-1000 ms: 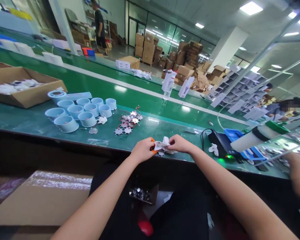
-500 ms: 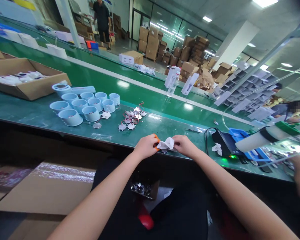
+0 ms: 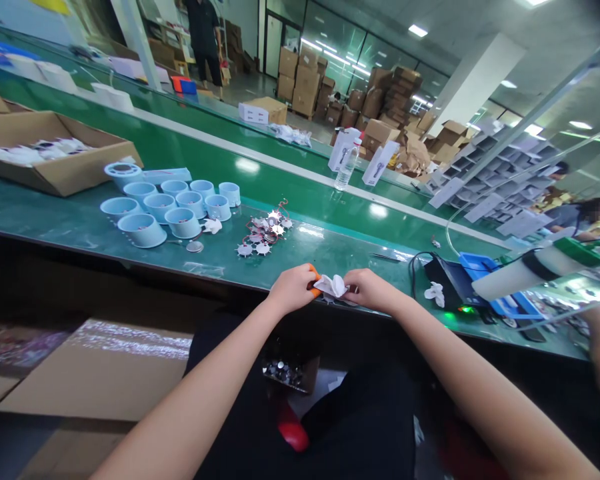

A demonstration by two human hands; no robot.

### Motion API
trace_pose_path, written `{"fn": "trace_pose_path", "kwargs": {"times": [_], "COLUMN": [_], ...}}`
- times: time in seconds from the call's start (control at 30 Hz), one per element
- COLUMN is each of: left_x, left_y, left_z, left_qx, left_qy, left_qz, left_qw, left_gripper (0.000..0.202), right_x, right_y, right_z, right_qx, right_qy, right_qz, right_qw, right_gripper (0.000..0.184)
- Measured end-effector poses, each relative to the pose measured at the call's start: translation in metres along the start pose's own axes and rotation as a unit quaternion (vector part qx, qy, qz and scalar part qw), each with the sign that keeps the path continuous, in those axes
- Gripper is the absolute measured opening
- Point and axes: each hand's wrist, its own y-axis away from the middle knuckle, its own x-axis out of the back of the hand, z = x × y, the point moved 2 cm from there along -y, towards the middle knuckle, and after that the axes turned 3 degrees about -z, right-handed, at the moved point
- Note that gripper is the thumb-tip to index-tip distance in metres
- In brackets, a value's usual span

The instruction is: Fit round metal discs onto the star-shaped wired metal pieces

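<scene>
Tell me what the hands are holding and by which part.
The left hand and right hand pinch opposite edges of a crumpled white sheet; an orange item, too hidden to name, shows at the left hand.

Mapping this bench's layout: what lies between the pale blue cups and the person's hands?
In the head view, a cluster of spiked silver discs with red wires lies on the green bench, between the pale blue cups and the left hand.

Two bare forearms (image 3: 195, 403), black clothing (image 3: 365, 420) across the lap
</scene>
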Motion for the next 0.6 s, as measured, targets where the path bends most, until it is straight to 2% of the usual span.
{"fn": "trace_pose_path", "kwargs": {"times": [0.1, 0.27, 0.6], "left_x": [0.000, 0.000, 0.001], "left_y": [0.000, 0.000, 0.000], "left_z": [-0.001, -0.001, 0.002], "left_qx": [0.001, 0.002, 0.004], "left_qy": [0.002, 0.005, 0.015], "left_qz": [-0.001, -0.004, -0.004], "left_qw": [1.000, 1.000, 1.000], "left_gripper": [0.009, 0.012, 0.015], "right_x": [-0.002, -0.006, -0.002], "right_y": [-0.002, -0.004, -0.006], "right_z": [-0.005, -0.018, -0.025], "right_qx": [-0.025, -0.056, -0.036], "right_qy": [0.091, 0.194, 0.209], "right_qz": [-0.003, -0.051, -0.094], "right_qw": [0.995, 0.978, 0.973], "right_gripper": [0.009, 0.010, 0.013]}}
